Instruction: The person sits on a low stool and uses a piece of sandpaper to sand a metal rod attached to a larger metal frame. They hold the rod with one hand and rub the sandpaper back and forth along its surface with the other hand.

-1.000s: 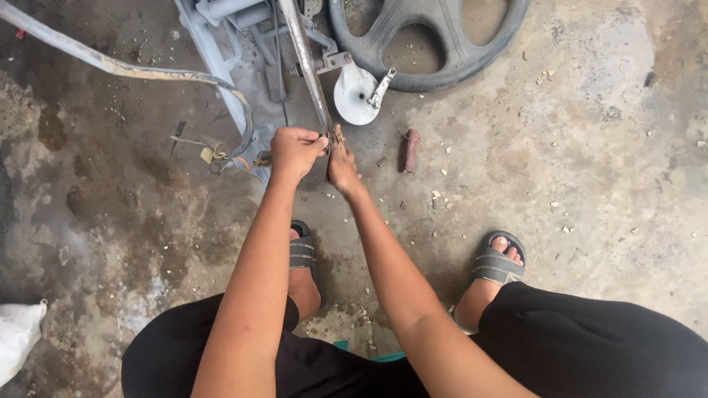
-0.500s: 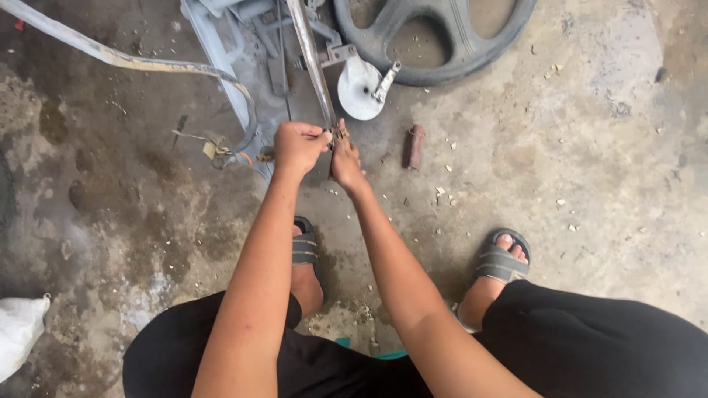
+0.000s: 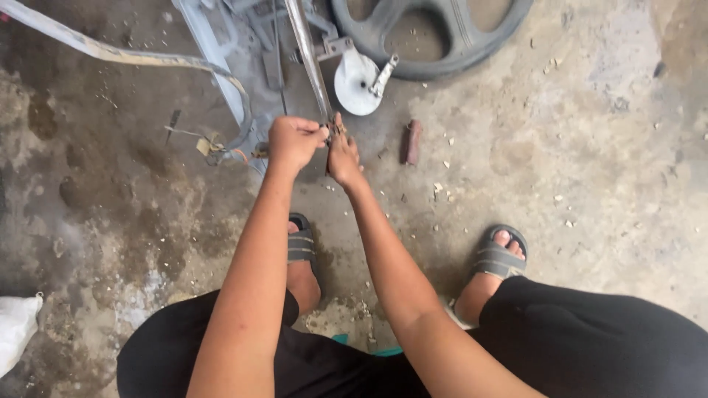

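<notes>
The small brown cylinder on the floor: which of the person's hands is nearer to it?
Right. The right hand is just left of the brown cylinder, with bare floor between. The left hand lies farther left, beyond the right one.

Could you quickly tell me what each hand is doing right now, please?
Left hand: closed in a fist at the lower end of the metal rod; what it grips is hidden.
Right hand: fingers extended, touching the same spot; cannot tell if it grips.

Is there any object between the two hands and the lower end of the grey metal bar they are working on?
Nothing visible. The left hand and right hand both already touch the lower end of the long grey metal bar. The small brown cylinder lies on the concrete floor, apart.
</notes>
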